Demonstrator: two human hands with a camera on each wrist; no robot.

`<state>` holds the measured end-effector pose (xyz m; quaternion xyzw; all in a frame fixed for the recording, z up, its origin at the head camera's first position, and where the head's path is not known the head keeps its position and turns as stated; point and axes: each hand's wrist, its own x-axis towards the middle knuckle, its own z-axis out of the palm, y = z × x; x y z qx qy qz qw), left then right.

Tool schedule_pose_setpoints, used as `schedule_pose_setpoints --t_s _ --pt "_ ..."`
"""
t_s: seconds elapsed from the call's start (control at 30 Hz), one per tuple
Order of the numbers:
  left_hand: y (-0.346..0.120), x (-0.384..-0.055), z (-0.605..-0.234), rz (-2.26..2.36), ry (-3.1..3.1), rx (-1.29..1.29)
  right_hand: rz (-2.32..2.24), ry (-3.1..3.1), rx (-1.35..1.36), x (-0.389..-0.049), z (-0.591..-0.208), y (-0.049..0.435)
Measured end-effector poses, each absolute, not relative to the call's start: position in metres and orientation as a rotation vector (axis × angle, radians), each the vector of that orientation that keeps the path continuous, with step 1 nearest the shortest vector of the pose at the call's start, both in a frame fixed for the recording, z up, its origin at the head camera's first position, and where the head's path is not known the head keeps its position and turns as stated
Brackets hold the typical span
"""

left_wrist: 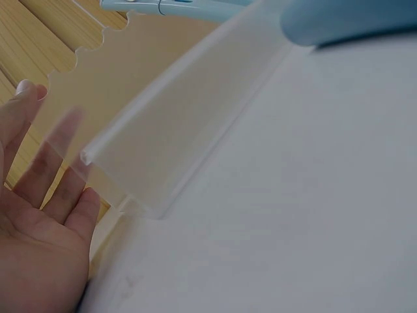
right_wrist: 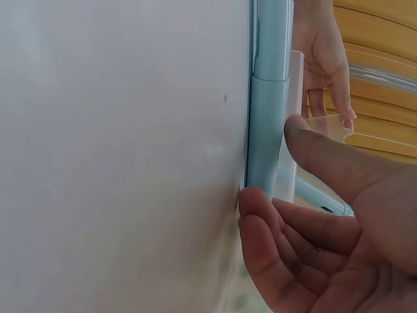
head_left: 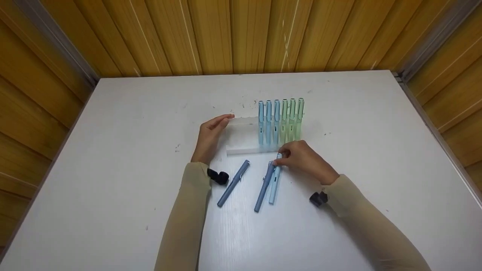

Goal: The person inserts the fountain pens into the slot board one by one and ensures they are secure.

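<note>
A clear pen rack [head_left: 243, 136] stands at the middle of the table, with three light blue pens [head_left: 268, 122] and three green pens [head_left: 292, 120] upright in its right half. My left hand [head_left: 210, 136] holds the rack's upper left corner; in the left wrist view, some of its fingers [left_wrist: 49, 166] show through the clear panel. In front of the rack, my right hand [head_left: 303, 160] pinches the upper end of a light blue pen [head_left: 275, 184], also seen as a pen [right_wrist: 268, 120] in the right wrist view. Right beside it lies a dark blue pen [head_left: 263, 188].
Another dark blue pen [head_left: 233, 183] lies slantwise on the white table [head_left: 131, 169], near my left wrist. Yellow wooden panels [head_left: 211, 37] rise behind the table's far edge and at both sides. Black wrist cameras [head_left: 319, 198] sit at both sleeve cuffs.
</note>
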<state>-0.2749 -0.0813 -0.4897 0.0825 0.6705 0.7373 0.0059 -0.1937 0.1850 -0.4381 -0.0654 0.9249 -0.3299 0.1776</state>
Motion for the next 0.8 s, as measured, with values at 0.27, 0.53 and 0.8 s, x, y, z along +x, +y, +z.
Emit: schedule_pose_setpoints --t_s 0.27,0.53,0.8 --pt "-0.081 -0.2741 -0.4886 2.301 2.094 0.239 -0.948 2.575 -0.24 -0.1951 -0.4382 0.1892" --pt "-0.0797 -0.2744 -0.4889 2.325 2.055 0.223 -0.934 2.545 -0.336 -0.1968 -0.4365 0.192" --pt "-0.0805 -0.275 -0.489 2.312 2.084 0.221 -0.933 2.511 -0.298 -0.1991 -0.4374 0.1946"
